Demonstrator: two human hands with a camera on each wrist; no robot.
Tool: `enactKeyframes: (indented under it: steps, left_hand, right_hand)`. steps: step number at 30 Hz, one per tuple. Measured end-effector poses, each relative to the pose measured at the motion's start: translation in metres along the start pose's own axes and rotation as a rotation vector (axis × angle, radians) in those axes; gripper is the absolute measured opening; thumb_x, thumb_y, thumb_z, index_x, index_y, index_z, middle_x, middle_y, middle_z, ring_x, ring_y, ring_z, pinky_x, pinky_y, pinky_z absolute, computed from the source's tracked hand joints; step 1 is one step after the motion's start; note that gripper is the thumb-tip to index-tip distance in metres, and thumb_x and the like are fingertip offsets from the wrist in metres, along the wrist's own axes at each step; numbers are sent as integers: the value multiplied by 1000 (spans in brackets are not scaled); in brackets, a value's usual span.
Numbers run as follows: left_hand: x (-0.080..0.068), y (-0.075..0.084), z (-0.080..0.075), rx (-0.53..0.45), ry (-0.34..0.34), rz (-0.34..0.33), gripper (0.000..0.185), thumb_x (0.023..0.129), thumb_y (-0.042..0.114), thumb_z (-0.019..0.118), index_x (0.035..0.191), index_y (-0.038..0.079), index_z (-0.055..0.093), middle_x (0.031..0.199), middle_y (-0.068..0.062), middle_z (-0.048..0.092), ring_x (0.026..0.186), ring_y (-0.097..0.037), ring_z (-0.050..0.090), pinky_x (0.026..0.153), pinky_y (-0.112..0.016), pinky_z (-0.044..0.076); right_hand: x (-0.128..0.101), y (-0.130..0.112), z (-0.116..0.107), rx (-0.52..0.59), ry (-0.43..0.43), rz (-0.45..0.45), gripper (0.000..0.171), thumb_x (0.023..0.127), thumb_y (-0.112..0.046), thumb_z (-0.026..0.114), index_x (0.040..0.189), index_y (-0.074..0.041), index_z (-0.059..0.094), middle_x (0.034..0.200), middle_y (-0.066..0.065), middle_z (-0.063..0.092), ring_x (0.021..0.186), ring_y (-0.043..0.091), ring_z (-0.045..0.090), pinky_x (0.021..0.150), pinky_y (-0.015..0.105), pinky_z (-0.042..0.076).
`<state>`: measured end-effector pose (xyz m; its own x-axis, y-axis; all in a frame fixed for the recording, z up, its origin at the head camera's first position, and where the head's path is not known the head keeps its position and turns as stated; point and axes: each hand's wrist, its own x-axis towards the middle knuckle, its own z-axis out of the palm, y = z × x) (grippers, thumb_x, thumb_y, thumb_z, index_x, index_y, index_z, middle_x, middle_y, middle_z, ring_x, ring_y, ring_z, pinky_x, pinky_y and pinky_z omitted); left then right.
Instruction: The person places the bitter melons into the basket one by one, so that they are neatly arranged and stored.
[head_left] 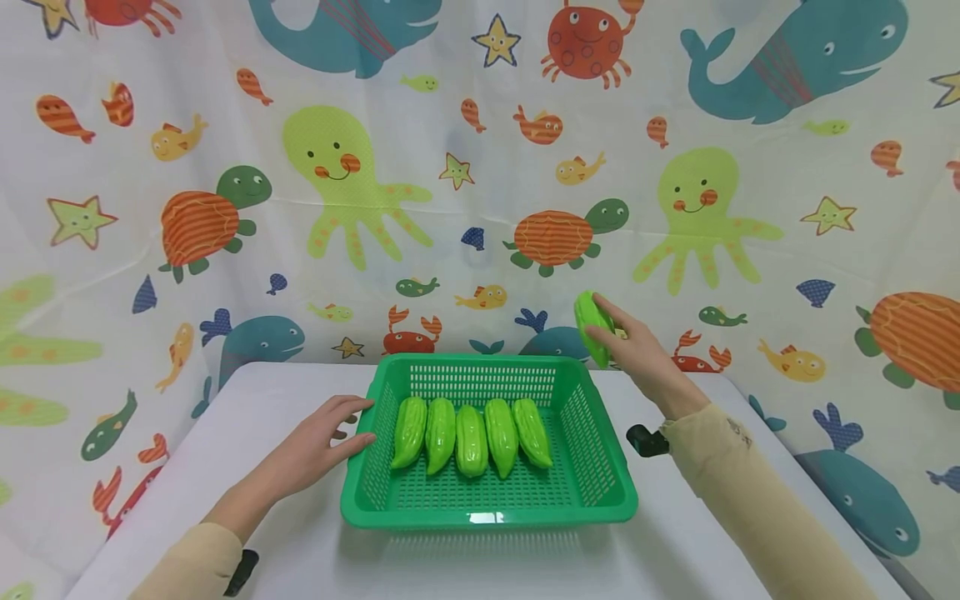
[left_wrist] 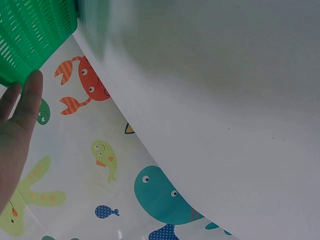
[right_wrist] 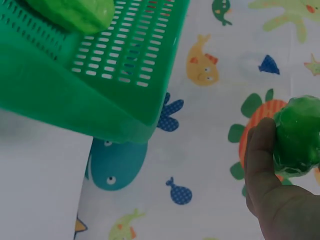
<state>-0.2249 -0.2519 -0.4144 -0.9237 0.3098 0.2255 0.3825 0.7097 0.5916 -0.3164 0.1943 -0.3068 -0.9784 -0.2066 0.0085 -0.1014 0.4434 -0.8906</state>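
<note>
A green plastic basket (head_left: 487, 518) stands on the table with several bright green bitter melons (head_left: 472, 442) lying side by side in it. At its left rim is my left hand (head_left: 311, 450), fingers loosely extended and fingertips against the basket's outer side; the left wrist view shows those fingers (left_wrist: 31, 100) fairly straight. Above the basket's back right corner, my right hand (head_left: 637, 350) grips another bitter melon (head_left: 592, 327) between thumb and fingers. In the right wrist view this bitter melon (right_wrist: 300, 135) is partly cut off by the frame edge.
The white table (head_left: 292, 533) extends around the basket. Behind and beside it hangs a white curtain (head_left: 465, 75) printed with sea animals. A dark wrist strap piece (head_left: 647, 441) sits at the right sleeve, and another (head_left: 242, 572) at the left sleeve.
</note>
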Motion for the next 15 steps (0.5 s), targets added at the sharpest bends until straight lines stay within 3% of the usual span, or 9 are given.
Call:
enactKeyframes:
  steps: [8, 15]
  left_hand:
    - [0, 0, 0, 2, -10, -4, 57, 96, 38, 62, 138, 2, 48, 136, -18, 49, 114, -37, 56, 86, -42, 57]
    - [0, 1, 0, 0, -5, -3, 57, 96, 37, 63, 138, 1, 48, 135, -19, 49, 114, -39, 56, 86, -43, 57]
  right_hand:
    - [0, -3, 6, 104, -36, 0, 62, 103, -32, 49, 155, -41, 16, 150, 13, 25, 126, 33, 34, 106, 47, 38]
    - [3, -3, 13, 73, -30, -44, 61, 101, -22, 55, 155, -29, 28, 148, 17, 27, 118, 36, 48, 98, 48, 49]
